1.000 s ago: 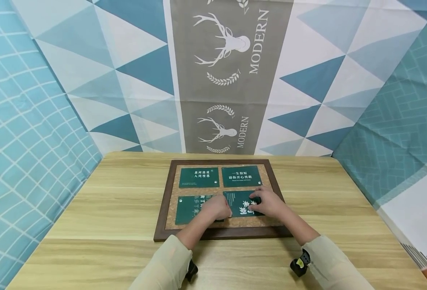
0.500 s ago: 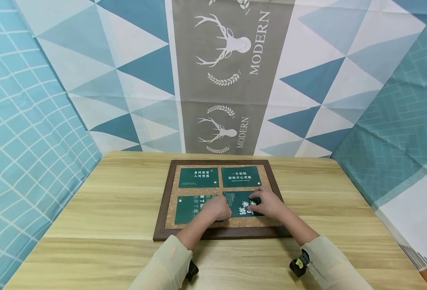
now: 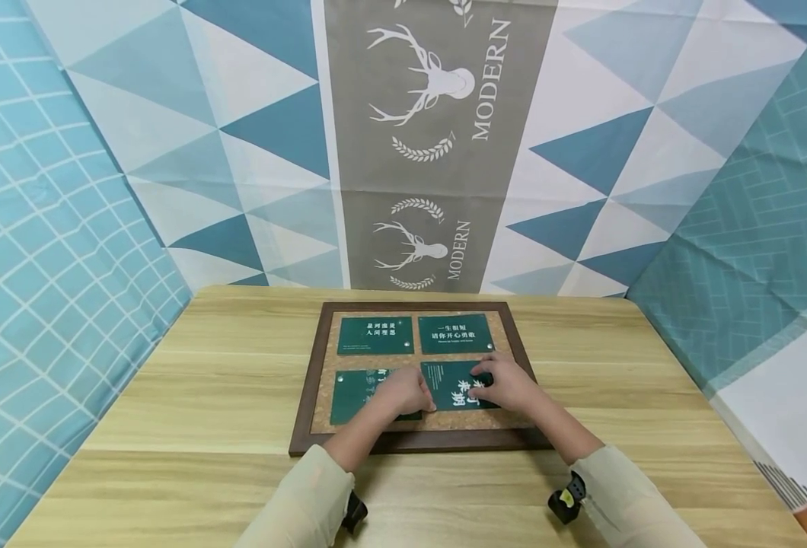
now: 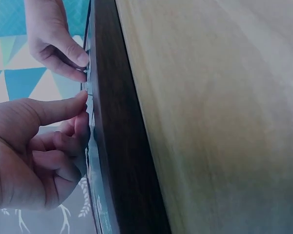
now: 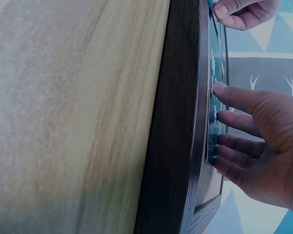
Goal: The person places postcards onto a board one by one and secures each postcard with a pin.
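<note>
On the cork board [image 3: 438,422], a green card with white lettering [image 3: 448,384] lies at lower right. My left hand [image 3: 401,391] is at that card's lower left corner, thumb and index finger pinching what looks like a thumbtack, mostly hidden by the fingertips. In the left wrist view the left hand [image 4: 34,151] has its other fingers curled under. My right hand [image 3: 508,382] rests spread on the card's right part; the right wrist view shows its fingertips [image 5: 221,138] against the card. A second green card [image 3: 355,396] lies partly under the left hand and forearm.
Two more green cards [image 3: 376,336] [image 3: 457,333] fill the board's upper half, with small silver tacks [image 3: 406,345] at corners. A dark wooden frame [image 3: 307,403] surrounds the cork. The board lies on a wood-grain table [image 3: 191,411] before a patterned cloth backdrop [image 3: 417,228].
My left hand has turned from a fist-like shape to a pinch with the fingertips showing, its wrist shifting slightly left. The right hand has stayed in place on the card.
</note>
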A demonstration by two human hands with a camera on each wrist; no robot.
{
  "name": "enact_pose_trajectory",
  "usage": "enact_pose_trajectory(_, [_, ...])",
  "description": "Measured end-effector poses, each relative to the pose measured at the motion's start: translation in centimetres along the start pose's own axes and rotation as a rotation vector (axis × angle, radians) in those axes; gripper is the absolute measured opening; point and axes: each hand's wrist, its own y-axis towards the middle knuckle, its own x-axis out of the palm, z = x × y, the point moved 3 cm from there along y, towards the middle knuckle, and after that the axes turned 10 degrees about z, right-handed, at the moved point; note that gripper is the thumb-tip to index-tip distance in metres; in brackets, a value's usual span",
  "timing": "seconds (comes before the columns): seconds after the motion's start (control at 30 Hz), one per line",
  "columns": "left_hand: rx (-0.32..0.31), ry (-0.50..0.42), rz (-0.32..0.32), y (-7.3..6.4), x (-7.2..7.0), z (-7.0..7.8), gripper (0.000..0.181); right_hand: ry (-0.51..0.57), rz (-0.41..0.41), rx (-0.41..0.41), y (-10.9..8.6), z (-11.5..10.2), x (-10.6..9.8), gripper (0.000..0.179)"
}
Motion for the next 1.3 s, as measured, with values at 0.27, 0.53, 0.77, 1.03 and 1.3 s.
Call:
enact_pose_trajectory(0.27, [-0.050,0.041,0.014,-0.1,0.0,-0.1,0.034,0.001,0.010,-0.015,-0.3,-0.3,-0.1,0.034])
enact_pose_trajectory(0.53, [-0.016,-0.077,-0.016,-0.1,-0.3,-0.5,0.023,0.003,0.010,-0.017,-0.3,-0.6,-0.4,0.035])
enact_pose_trajectory(0.77, [-0.032,-0.005,-0.013,-0.3,0.1,-0.6,0.028,0.001,-0.004,-0.012,-0.8,-0.8,-0.2,0.035])
enact_pose_trajectory(1.03, [-0.043,0.017,-0.012,-0.5,-0.1,-0.2,0.048,0.010,-0.010,-0.024,-0.8,-1.1,-0.5,0.036])
enact_pose_trajectory(1.3, [0.010,-0.109,-0.038,-0.5,-0.3,-0.9,0.020,-0.008,0.005,-0.034,-0.9,-1.2,-0.5,0.036])
